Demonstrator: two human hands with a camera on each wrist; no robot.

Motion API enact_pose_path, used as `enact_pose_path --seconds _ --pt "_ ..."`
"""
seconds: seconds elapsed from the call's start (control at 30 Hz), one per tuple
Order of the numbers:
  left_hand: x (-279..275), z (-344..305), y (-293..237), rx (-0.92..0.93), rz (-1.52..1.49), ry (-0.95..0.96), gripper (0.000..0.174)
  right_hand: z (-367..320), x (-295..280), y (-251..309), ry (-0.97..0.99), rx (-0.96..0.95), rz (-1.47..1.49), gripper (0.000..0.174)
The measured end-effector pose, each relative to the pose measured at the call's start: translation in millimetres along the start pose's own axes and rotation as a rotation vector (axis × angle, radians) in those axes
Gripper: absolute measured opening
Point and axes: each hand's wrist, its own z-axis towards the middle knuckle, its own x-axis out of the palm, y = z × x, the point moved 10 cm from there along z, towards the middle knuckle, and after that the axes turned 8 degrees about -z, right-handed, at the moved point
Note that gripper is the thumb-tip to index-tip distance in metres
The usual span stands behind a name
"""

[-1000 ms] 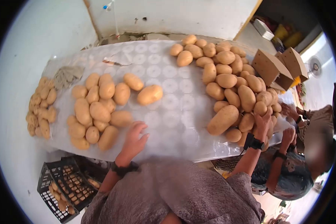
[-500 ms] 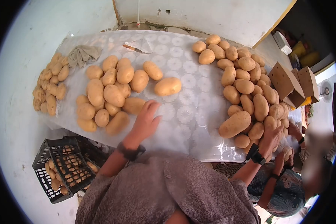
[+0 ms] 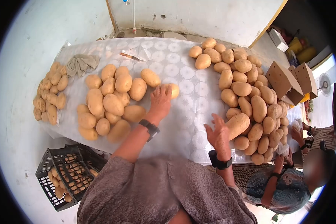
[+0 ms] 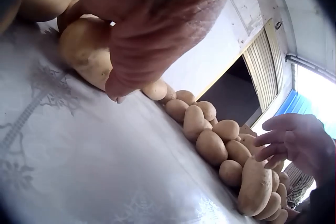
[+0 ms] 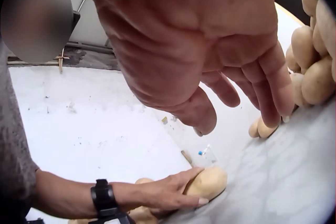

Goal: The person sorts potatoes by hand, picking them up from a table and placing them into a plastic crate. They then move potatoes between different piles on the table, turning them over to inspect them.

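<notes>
Our left hand (image 3: 161, 103) has moved to the lone potato (image 3: 174, 90) beside the middle heap (image 3: 114, 104) on the counter (image 3: 177, 130) and grips it; our right hand (image 3: 219, 136) has left the large pile (image 3: 258, 107), fingers spread wide.

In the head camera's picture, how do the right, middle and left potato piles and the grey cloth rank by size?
Largest to smallest, by how much of the picture each fills:
1. Right potato pile
2. Middle potato pile
3. Left potato pile
4. Grey cloth
</notes>
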Motion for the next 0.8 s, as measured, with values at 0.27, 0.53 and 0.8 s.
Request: enact_pose_path --seconds 0.27,0.53,0.8 --pt "20.4 12.3 26.1 -0.231 -0.089 0.144 0.074 -19.2 59.0 17.0 0.169 -0.134 0.077 0.045" --pt "22.0 -11.7 62.2 -0.398 -0.633 0.061 0.052 -35.6 107.2 -3.4 0.417 0.038 0.264 0.043" --pt "38.2 -76.6 10.7 -0.584 -1.816 0.316 0.056 -29.8 113.6 4.7 0.497 0.223 0.672 0.075"
